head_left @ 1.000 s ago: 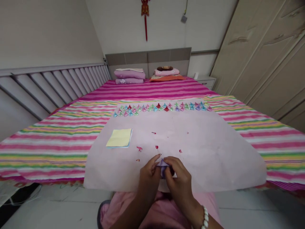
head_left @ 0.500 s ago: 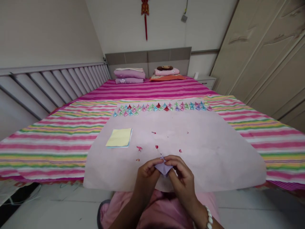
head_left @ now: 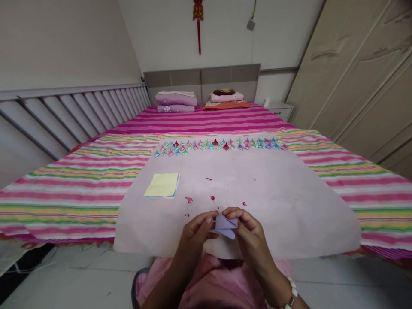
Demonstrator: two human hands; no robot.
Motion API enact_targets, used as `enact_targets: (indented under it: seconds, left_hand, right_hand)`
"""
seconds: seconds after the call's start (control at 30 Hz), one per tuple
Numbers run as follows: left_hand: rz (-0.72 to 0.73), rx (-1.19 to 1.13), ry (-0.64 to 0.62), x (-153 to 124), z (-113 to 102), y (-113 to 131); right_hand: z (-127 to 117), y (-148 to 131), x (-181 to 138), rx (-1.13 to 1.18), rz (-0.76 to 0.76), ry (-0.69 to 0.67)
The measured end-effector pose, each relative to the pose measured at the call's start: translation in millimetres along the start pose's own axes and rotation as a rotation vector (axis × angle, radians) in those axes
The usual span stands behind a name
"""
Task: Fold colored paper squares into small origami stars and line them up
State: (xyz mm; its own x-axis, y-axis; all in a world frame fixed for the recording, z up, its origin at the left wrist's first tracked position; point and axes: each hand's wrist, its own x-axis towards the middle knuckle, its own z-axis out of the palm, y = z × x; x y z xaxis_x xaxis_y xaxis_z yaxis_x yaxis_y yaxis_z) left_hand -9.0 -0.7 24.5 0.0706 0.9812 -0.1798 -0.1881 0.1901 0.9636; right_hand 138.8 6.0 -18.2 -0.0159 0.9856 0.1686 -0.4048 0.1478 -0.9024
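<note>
A small folded piece of purple origami paper [head_left: 226, 226] is held above the near part of the pale sheet, with a loose flap pointing down. My right hand [head_left: 251, 234] pinches its right side between thumb and fingers; a bracelet of white beads circles that wrist. At the paper's left edge, the curled fingertips of my left hand [head_left: 197, 232] hold on lightly, the thumb bent a little off the surface. Left of my hands lies a stack of square paper [head_left: 162, 184], yellow on top with blue beneath.
Several folded paper pieces [head_left: 215, 145] in many colours line the far side of the pale sheet [head_left: 289, 201]. Red scraps [head_left: 189, 200] are scattered before my hands. A striped cover [head_left: 80, 184] spreads around the sheet, with folded bedding [head_left: 176, 101] near the headboard.
The purple paper has turned from a point-up, symmetrical pose to a sideways one with a flap showing. My left thumb has drawn back from it.
</note>
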Motion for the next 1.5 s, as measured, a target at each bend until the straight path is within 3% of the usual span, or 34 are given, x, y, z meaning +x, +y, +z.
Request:
enact_targets:
  seconds: [0.2,0.57,1.0,1.17,1.27,1.37,1.5]
  left_hand:
    - [-0.01,0.03,0.021,8.5,-4.6,2.4]
    - [0.139,0.205,0.021,8.4,-3.1,4.3]
    - [-0.052,0.034,-0.035,13.2,-6.6,0.6]
    - [-0.084,-0.08,-0.015,8.5,-4.1,3.0]
    - [-0.038,-0.036,-0.04,7.3,-8.0,0.8]
    - [0.023,0.05,-0.167,6.6,-16.4,-3.9]
    - [0.37,0.399,-0.226,4.9,-25.1,-6.8]
  right_hand:
    - [1.9,-1.7,-0.5,0.112,0.029,-0.018]
    - [7.4,-3.1,0.1,0.184,0.078,-0.047]
    - [13.5,-7.9,0.3,0.261,0.163,-0.046]
    - [13.9,-9.9,1.1,0.283,0.198,0.017]
    - [12.2,-9.3,1.4,0.289,0.219,0.034]
    - [10.2,-8.3,2.1,0.277,0.224,0.055]
    - [9.9,-10.0,2.6,0.276,0.252,0.082]
